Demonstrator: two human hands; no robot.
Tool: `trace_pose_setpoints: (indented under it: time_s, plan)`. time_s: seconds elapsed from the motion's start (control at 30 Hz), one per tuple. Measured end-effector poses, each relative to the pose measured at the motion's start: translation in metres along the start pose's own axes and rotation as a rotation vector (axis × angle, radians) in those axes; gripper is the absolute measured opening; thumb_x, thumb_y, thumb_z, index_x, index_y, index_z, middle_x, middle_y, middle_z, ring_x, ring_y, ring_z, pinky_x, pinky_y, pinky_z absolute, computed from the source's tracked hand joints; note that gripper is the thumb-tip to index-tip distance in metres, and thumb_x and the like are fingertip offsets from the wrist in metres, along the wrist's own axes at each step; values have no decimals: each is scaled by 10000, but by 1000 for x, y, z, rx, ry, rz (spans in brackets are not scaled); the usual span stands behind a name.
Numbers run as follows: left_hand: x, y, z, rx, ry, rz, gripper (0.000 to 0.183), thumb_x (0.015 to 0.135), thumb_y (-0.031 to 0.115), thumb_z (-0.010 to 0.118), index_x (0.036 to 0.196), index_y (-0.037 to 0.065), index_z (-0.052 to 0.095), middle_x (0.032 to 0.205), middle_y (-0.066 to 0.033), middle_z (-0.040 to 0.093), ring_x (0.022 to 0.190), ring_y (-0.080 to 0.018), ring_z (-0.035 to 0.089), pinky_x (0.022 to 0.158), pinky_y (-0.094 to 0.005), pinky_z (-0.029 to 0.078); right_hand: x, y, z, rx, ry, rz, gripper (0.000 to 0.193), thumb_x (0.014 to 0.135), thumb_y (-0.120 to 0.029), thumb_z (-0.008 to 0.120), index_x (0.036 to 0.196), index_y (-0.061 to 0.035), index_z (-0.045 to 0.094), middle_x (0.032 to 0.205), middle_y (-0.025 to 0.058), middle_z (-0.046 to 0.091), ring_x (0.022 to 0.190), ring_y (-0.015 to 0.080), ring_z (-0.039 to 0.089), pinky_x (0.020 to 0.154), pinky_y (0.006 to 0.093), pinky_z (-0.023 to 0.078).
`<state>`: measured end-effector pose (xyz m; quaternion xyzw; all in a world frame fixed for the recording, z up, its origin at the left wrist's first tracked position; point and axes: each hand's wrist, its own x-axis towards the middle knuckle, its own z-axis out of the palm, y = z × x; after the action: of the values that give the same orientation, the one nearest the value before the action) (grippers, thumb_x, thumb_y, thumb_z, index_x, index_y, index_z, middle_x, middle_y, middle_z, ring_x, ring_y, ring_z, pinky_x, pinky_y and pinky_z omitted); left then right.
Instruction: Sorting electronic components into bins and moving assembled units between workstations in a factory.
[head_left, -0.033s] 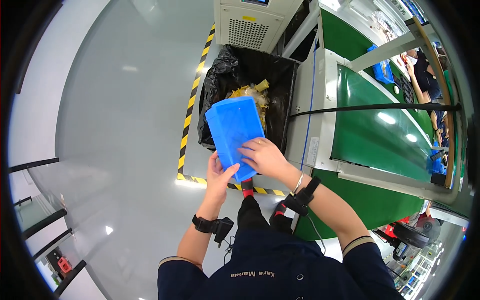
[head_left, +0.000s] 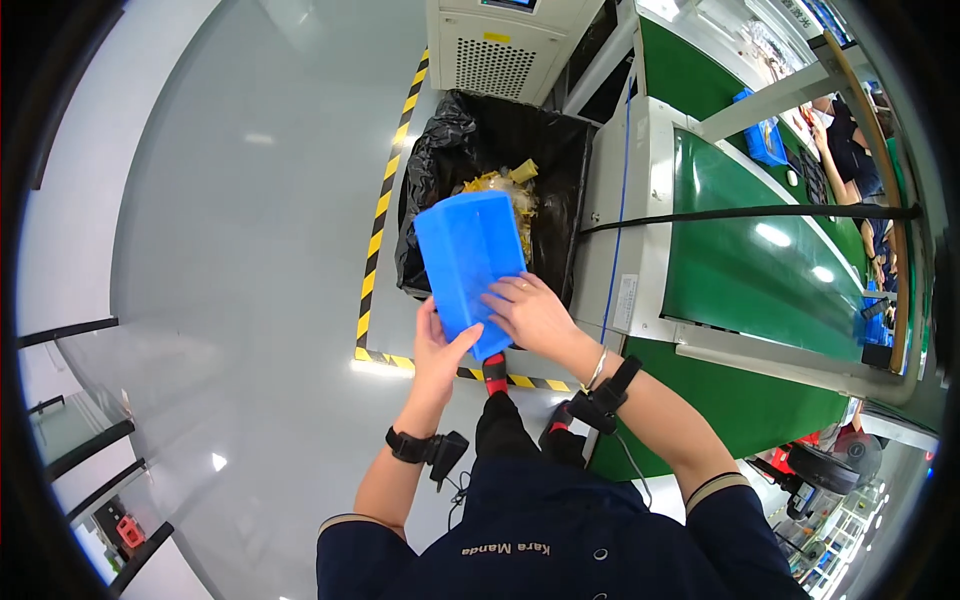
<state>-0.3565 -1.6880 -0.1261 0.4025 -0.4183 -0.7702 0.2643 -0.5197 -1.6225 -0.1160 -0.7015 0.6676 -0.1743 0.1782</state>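
A blue plastic bin (head_left: 468, 250) is tilted in front of me, above the black-lined waste bin (head_left: 572, 200). My left hand (head_left: 437, 352) grips its near left side, thumb over the rim and fingers partly hidden behind the wall. My right hand (head_left: 528, 312) reaches over the bin's near right side, its fingers apart and touching the inside. I make out nothing in that hand. No contents show clearly in the bin. Yellow and clear scraps (head_left: 497, 184) lie in the waste bin beyond it.
Yellow-black floor tape (head_left: 376, 235) borders the waste bin. A cream machine cabinet (head_left: 500, 58) stands behind it. On the right runs a green conveyor (head_left: 745, 250), crossed by a black cable (head_left: 740, 213). Another blue bin (head_left: 766, 143) and people at work are further right.
The blue bin has turned and shifted very slightly. My right fingers have moved a little along its inside, while my left hand keeps its grip.
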Motion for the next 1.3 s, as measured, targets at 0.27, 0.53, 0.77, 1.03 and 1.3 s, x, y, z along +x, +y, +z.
trace_pose_setpoints:
  time_s: [0.27, 0.53, 0.77, 1.03, 1.3]
  plan:
    - [118, -20, 6, 1473, -81, 806, 680, 567, 48, 716, 1198, 80, 464, 1226, -163, 478, 1121, -320, 464, 977, -433, 346, -61, 16, -6, -53, 232, 297, 234, 767, -147, 601, 979, -49, 619, 1029, 93, 580, 1033, 264, 511, 912, 381, 399]
    - [130, -39, 5, 616, 188, 393, 711, 606, 158, 761, 1225, 31, 436, 1055, -134, 598, 941, -234, 594, 812, -333, 466, -86, 39, -17, 91, 124, 436, 168, 788, -127, 577, 919, -35, 629, 962, 87, 608, 932, 273, 549, 828, 372, 445]
    - [68, 12, 22, -177, -125, -187, 706, 738, 72, 674, 1322, 13, 282, 1156, -113, 516, 1019, -183, 539, 830, -316, 476, -51, 19, -41, -85, 231, 236, 265, 851, -139, 517, 1097, -49, 556, 1208, 87, 514, 1191, 234, 425, 1009, 417, 308]
    - [23, 26, 33, -22, -117, 13, 718, 669, 18, 733, 1275, -17, 350, 1115, -129, 543, 1021, -182, 541, 872, -305, 445, -37, 24, -34, -289, 49, 134, 364, 888, -294, 460, 1124, -34, 553, 1253, 74, 489, 1250, 211, 351, 1050, 433, 217]
    - [25, 14, 22, 102, 133, 145, 691, 671, 17, 736, 1250, -30, 363, 1122, -123, 530, 1019, -182, 531, 880, -312, 438, -26, 41, 0, -407, 17, 271, 417, 899, -292, 443, 1221, -30, 479, 1344, 80, 401, 1278, 222, 312, 1054, 424, 217]
